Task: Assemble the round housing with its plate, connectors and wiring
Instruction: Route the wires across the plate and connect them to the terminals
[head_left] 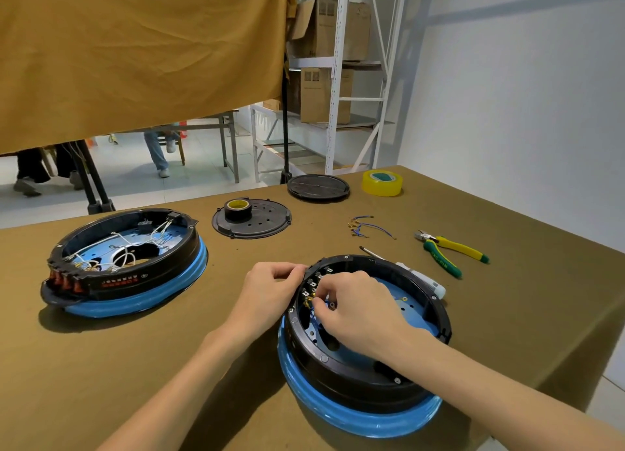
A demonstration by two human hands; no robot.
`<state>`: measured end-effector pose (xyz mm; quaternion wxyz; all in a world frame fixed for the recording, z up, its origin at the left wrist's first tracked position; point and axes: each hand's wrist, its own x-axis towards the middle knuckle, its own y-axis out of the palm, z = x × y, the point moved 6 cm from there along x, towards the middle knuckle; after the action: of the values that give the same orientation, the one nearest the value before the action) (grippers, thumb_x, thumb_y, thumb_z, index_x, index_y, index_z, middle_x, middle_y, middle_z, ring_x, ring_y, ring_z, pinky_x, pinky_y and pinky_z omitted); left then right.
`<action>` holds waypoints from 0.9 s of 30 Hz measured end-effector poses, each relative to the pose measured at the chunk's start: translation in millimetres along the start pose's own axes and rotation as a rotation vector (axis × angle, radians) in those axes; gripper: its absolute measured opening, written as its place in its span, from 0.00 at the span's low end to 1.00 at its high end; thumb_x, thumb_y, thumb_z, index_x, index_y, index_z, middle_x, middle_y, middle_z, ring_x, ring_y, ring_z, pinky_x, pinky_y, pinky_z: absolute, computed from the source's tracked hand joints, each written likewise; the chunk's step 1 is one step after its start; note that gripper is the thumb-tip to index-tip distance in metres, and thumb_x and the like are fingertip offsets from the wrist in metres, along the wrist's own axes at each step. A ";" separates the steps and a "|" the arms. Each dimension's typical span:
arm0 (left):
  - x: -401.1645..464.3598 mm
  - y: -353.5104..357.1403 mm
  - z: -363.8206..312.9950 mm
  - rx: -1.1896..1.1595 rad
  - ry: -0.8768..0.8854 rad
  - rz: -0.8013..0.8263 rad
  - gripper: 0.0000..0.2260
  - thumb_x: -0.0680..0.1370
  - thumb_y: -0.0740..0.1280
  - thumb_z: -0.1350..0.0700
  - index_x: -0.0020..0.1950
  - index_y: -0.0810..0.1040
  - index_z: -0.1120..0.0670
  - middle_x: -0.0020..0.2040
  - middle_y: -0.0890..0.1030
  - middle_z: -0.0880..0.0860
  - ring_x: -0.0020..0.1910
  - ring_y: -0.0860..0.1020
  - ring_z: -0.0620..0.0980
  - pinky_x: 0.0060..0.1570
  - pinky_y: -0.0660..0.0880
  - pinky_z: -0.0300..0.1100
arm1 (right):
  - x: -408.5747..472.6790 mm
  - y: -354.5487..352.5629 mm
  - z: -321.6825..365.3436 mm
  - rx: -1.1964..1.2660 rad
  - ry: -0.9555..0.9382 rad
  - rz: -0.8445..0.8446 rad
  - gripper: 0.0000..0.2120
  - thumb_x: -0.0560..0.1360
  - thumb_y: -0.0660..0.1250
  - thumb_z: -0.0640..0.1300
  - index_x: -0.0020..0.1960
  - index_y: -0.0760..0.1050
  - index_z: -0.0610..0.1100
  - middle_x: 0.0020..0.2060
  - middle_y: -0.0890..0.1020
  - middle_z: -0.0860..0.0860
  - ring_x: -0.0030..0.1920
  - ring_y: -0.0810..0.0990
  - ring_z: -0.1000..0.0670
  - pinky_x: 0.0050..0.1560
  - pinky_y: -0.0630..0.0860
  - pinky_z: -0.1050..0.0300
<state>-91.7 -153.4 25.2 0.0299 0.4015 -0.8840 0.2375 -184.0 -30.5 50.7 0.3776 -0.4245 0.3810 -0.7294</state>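
A round black housing (358, 379) with a blue rim lies open side up near the table's front edge. Inside it show a blue plate (411, 310) and a row of connectors (313, 283) along the left wall. My left hand (270, 291) grips the housing's left rim from outside, fingers curled over the edge. Reaching inside, my right hand (351, 310) pinches a blue wire with a brass terminal (309, 302) at the connectors. Loose blue wires (363, 227) lie on the cloth beyond.
A second wired housing (128, 264) sits at the left. A perforated black plate (252, 219) carries a roll of black tape (236, 209). Farther back are a round black cover (318, 187) and yellow tape (382, 182). Pliers (449, 251) and a screwdriver (416, 274) lie at the right.
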 end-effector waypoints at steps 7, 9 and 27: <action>-4.7 -6.7 -9.4 0.222 0.027 -0.095 0.16 0.82 0.68 0.45 0.38 0.87 0.49 0.31 0.83 0.48 0.34 0.83 0.48 0.40 0.82 0.55 | -0.5 0.5 1.0 -0.001 -0.011 0.014 0.08 0.79 0.64 0.53 0.51 0.81 0.54 0.34 0.75 0.60 0.38 0.77 0.57 0.39 0.76 0.60; -5.0 -7.5 -9.9 0.231 0.021 -0.106 0.16 0.81 0.68 0.44 0.38 0.87 0.49 0.31 0.84 0.48 0.34 0.83 0.48 0.39 0.82 0.55 | -0.7 0.7 1.0 -0.009 -0.010 0.010 0.08 0.79 0.64 0.53 0.51 0.81 0.54 0.34 0.74 0.60 0.38 0.77 0.57 0.39 0.77 0.59; -6.9 -8.3 -13.8 0.248 0.022 -0.091 0.20 0.82 0.67 0.45 0.36 0.86 0.53 0.30 0.83 0.54 0.35 0.83 0.55 0.39 0.80 0.58 | -0.8 1.7 4.1 0.011 0.009 0.038 0.08 0.80 0.65 0.51 0.51 0.81 0.51 0.38 0.79 0.57 0.40 0.79 0.56 0.42 0.80 0.56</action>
<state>-82.9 -147.1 39.1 0.0004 0.4390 -0.8285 0.3476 -179.5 -31.5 50.3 0.3919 -0.4117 0.3865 -0.7263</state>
